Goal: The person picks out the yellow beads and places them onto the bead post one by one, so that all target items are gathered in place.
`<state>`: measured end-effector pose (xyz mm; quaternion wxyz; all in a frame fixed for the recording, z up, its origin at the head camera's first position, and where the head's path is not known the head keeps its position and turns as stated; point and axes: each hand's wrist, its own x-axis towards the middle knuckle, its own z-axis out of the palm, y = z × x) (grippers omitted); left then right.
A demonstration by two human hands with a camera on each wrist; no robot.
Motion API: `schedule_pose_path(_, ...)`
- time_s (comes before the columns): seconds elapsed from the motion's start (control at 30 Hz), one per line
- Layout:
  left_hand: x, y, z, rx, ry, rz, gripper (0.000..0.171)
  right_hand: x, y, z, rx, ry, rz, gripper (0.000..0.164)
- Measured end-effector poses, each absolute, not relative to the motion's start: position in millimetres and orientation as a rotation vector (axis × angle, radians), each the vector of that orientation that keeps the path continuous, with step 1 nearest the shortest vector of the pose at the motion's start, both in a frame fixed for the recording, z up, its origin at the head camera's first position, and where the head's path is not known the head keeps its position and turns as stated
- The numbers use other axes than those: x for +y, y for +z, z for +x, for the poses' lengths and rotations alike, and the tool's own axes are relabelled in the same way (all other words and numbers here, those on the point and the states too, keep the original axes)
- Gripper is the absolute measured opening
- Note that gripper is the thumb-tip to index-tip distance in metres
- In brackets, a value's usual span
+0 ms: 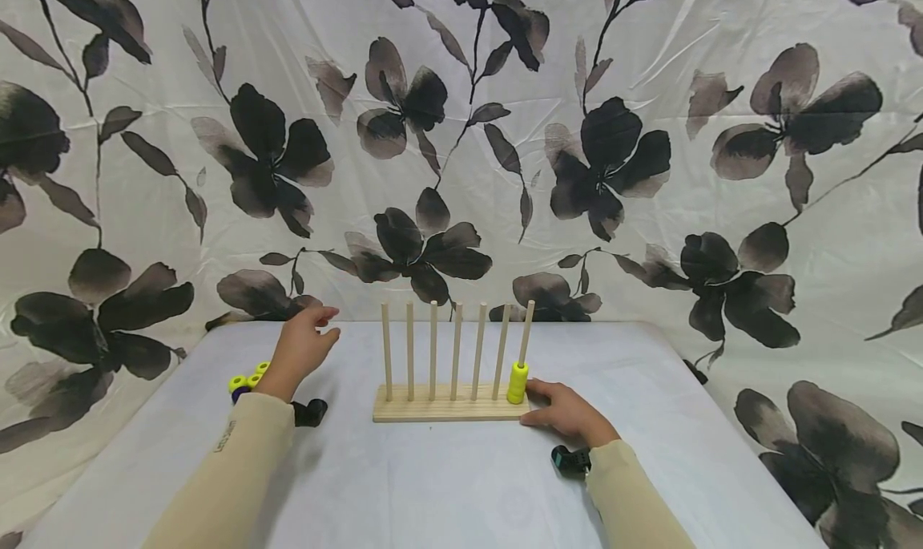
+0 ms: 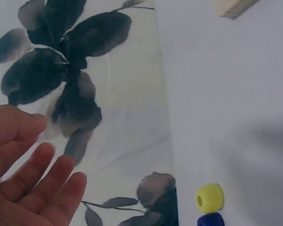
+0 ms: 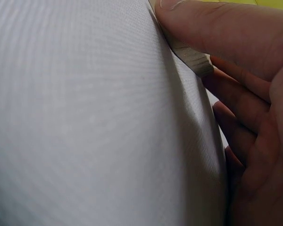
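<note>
A wooden peg rack (image 1: 447, 409) with a row of several upright pegs stands mid-table. Yellow beads (image 1: 517, 383) are stacked on its rightmost peg. My right hand (image 1: 566, 414) holds the right end of the base, thumb in front and fingers behind. The right wrist view shows the thumb (image 3: 226, 28) lying along the base's corner (image 3: 195, 59). Raised above the table left of the rack, my left hand (image 1: 308, 345) has loosely bent fingers with nothing visible between them. Below it sit loose yellow beads (image 1: 237, 383) and a dark blue bead (image 2: 211, 220), partly hidden by the forearm.
A white cloth covers the table (image 1: 447, 485). Behind it hangs a floral-printed sheet (image 1: 505, 188). Black wrist cameras are strapped at both sleeves, the left one (image 1: 310, 413) over the table near the loose beads.
</note>
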<state>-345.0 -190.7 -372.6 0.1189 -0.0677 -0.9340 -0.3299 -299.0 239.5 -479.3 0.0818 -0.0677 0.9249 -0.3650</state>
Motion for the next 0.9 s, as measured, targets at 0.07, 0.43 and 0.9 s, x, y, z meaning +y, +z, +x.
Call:
schedule_pose_path(0.07, -193, -376, -346, -2.741, -0.964, -0.182, 0.042, 240, -480, -299, 2.770, -1.086, -0.206, 0.073)
schedule_pose_path(0.43, -205, -393, -351, -2.844, -0.925, -0.089, 0.045, 241, -481, -299, 2.762, -1.086, -0.194, 0.076)
schedule_pose_path(0.9, -218, -412, -359, -2.994, -0.885, -0.028, 0.051, 241, -482, -300, 2.768, -1.085, -0.194, 0.075)
